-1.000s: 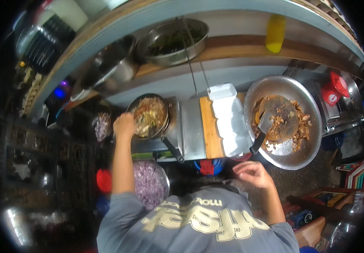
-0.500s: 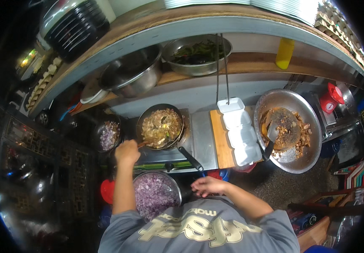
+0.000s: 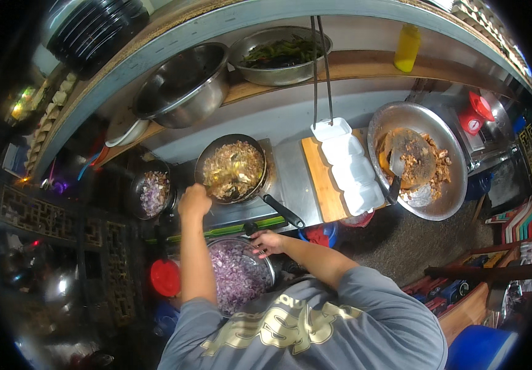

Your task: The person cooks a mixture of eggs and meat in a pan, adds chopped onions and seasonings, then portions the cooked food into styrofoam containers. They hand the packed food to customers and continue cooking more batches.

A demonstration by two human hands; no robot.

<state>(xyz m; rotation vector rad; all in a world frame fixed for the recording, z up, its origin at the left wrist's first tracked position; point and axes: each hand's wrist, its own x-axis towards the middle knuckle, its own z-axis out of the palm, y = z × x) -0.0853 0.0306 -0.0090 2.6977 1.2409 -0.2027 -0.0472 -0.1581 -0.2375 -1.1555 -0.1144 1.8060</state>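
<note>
My left hand [image 3: 193, 200] is closed on a spatula, mostly hidden in my fist, at the left rim of a black frying pan [image 3: 232, 169] of minced food and pale pieces. My right hand [image 3: 267, 242] has its fingers apart over the rim of a bowl of chopped red onion [image 3: 238, 277], just below a stove knob [image 3: 250, 227]. The pan's black handle [image 3: 283, 211] points toward my right. A second dark pan [image 3: 154, 192] with onion and browned bits sits on the left.
White foam boxes [image 3: 346, 160] lie on a wooden board [image 3: 319, 191]. A large steel bowl [image 3: 448, 135] holds browned meat, a round block and a cleaver. Steel bowls [image 3: 180, 92] and a yellow bottle [image 3: 406, 48] stand on the shelf; metal tongs [image 3: 315, 74] hang down.
My right hand has moved left from beside the foam boxes and steel bowl to the onion bowl's rim. My left hand keeps working at the pan's left edge. The view has shifted.
</note>
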